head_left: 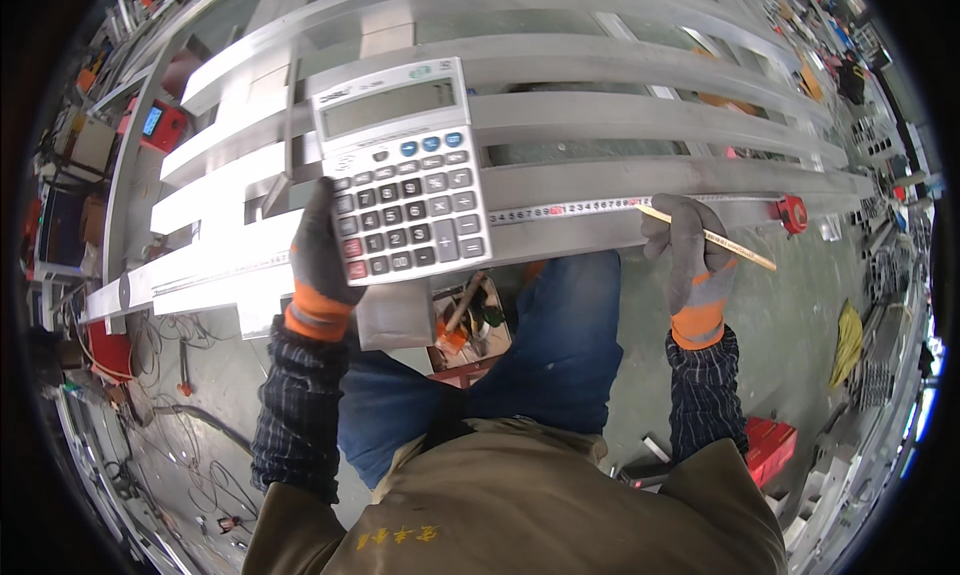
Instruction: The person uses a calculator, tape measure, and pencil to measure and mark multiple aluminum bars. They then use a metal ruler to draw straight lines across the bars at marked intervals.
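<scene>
A silver desktop calculator (420,210) is held up by its left edge in my left hand (326,250), which wears a grey and orange work glove. In my right hand (690,250), gloved the same way, a thin yellow pencil (735,249) is pinched, pointing up and to the left. Beneath both hands runs a tape measure's pulled-out blade (590,209), lying along the nearest metal bar (590,237). Its red case (792,215) rests at the right end of the bar. The calculator covers part of the blade.
Several parallel silver bars (640,70) form a frame before me. A box of tools (472,325) sits under the near bar, between my legs. Cables (195,455) lie on the floor at left. A red box (772,451) stands at lower right, a yellow cloth (848,343) farther up.
</scene>
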The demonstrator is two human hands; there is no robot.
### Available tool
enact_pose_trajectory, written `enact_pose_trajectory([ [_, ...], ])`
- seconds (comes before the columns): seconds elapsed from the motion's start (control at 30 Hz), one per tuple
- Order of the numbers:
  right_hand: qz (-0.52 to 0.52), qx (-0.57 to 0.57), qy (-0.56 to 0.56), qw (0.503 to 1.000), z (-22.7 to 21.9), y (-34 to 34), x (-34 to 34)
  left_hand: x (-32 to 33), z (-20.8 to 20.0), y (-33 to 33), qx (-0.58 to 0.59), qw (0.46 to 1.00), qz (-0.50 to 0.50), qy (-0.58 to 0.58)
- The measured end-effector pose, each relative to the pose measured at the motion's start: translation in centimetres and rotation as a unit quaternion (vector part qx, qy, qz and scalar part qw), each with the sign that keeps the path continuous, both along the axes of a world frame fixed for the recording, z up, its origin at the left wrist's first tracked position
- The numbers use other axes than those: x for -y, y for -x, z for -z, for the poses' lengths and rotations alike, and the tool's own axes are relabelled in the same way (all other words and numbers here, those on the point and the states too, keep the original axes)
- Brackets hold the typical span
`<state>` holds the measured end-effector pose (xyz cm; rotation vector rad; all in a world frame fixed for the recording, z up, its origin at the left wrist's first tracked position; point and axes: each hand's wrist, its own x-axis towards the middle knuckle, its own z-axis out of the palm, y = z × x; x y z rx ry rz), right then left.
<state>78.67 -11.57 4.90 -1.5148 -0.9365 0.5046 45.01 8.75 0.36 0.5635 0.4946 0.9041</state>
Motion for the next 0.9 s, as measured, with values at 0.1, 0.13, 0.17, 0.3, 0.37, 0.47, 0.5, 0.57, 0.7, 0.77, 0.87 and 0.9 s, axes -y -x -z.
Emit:
enact_pose_trajectory([
  [0.1, 0.008, 0.013, -0.039, 0.999, 0.6, -0.3, 0.2, -0.2, 0.4, 0.8, 0.054, 0.998, 0.029, -0.031],
  [0.13, 0.004, 0.025, -0.036, 0.999, 0.8, -0.3, 0.3, 0.0, 0.9, 0.8, 0.037, 0.995, 0.026, -0.087],
  [0.17, -0.003, 0.038, -0.034, 0.999, 0.9, -0.3, 0.1, 0.0, 0.5, 0.5, 0.037, 0.994, 0.032, -0.102],
  [0.3, -0.038, 0.117, -0.032, 0.992, 1.6, -1.3, -0.3, 0.2, -0.7, 0.4, -0.027, 0.995, 0.014, -0.094],
  [0.37, -0.048, 0.154, -0.063, 0.985, 2.3, -1.6, -0.6, 0.4, -1.8, -0.5, -0.003, 1.000, 0.004, -0.015],
  [0.47, -0.070, 0.124, -0.066, 0.988, 2.9, -2.4, -0.4, 0.8, -2.0, -1.1, -0.088, 0.994, -0.069, -0.017],
  [0.5, -0.061, 0.109, -0.053, 0.991, 2.8, -2.4, -0.3, 0.7, -1.9, -0.9, -0.089, 0.994, -0.064, -0.020],
  [0.57, -0.042, 0.079, -0.025, 0.996, 2.2, -2.2, -0.1, 0.0, -1.0, 0.4, -0.062, 0.997, -0.032, -0.019],
  [0.7, -0.030, 0.125, -0.025, 0.991, 2.4, -2.6, 0.2, -0.3, -0.4, 1.1, -0.075, 0.996, -0.025, -0.036],
  [0.77, -0.038, 0.127, 0.005, 0.991, 2.4, -2.6, 0.7, -0.1, -0.4, 1.0, -0.063, 0.996, -0.020, -0.054],
  [0.87, -0.035, 0.260, -0.077, 0.962, 3.4, -2.8, 0.1, 0.0, -1.0, 0.5, -0.055, 0.997, -0.007, -0.063],
  [0.9, -0.038, 0.300, -0.100, 0.948, 3.6, -2.9, -0.3, 0.2, -1.3, 0.2, -0.055, 0.997, -0.002, -0.062],
])
